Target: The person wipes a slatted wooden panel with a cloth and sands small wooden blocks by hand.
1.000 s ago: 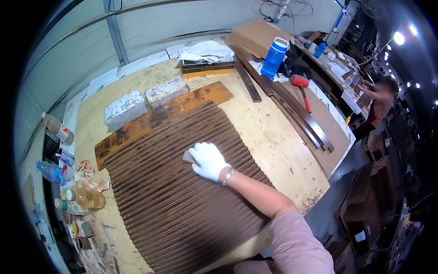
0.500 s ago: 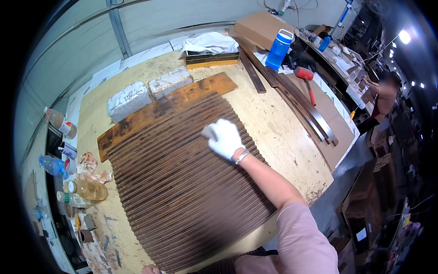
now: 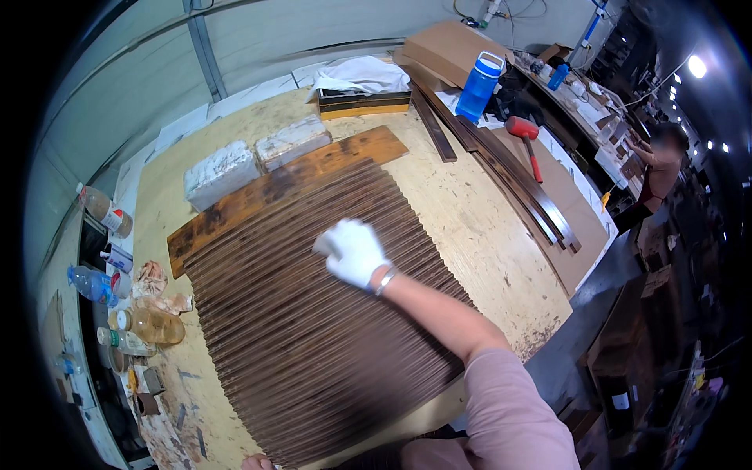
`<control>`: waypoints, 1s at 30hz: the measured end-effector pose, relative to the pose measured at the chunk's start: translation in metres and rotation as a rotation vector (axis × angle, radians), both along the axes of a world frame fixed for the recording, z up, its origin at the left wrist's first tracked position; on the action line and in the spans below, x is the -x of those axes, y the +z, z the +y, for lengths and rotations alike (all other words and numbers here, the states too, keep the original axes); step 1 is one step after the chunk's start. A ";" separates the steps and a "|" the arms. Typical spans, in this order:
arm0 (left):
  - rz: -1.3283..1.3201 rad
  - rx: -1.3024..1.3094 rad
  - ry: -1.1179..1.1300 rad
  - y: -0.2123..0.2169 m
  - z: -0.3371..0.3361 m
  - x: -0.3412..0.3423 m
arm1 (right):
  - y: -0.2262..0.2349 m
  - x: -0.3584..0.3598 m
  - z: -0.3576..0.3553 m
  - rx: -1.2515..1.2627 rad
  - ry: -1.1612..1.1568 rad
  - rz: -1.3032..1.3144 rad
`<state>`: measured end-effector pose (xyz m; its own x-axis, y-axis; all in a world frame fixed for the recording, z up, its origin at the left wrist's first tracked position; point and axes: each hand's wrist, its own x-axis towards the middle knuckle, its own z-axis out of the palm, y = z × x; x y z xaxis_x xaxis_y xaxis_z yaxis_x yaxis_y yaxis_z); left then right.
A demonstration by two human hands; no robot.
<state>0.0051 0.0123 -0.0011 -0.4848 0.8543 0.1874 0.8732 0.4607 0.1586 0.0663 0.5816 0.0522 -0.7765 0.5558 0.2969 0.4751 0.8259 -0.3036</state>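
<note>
On the plywood worktop (image 3: 478, 227), the ribbed dark wooden panel (image 3: 313, 337) is lying flat below a stained plank (image 3: 290, 180). The gloved right hand (image 3: 354, 252) is pressing a small pad (image 3: 323, 245) onto its ridges, grip curled around it. The left hand (image 3: 254, 463) is barely peeking in at the bottom edge, so can't tell its grip.

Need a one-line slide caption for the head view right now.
White-gloved right hand pressing a small pad on a ribbed dark wooden panel on the workbench.

White glove (image 3: 354, 252), dark-brown ribbed slats (image 3: 313, 329), blue jug (image 3: 479, 86), red mallet (image 3: 523, 129).
</note>
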 end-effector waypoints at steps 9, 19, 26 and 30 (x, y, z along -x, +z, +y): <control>0.031 0.045 0.015 -0.016 -0.015 -0.001 | 0.014 -0.083 0.099 -0.114 -0.604 -0.156; 0.037 0.032 -0.035 -0.016 -0.009 0.006 | 0.002 -0.020 -0.066 0.110 0.159 0.030; -0.014 0.043 0.005 -0.020 -0.024 0.001 | -0.006 -0.075 0.033 0.002 -0.282 -0.093; -0.026 0.069 0.002 -0.024 -0.015 0.006 | -0.017 -0.147 0.113 -0.257 -0.746 -0.113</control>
<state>-0.0005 -0.0023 -0.0255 -0.4907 0.8637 0.1151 0.8682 0.4734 0.1488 0.2129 0.6949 0.0353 -0.2599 0.8655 0.4282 0.9467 0.3158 -0.0637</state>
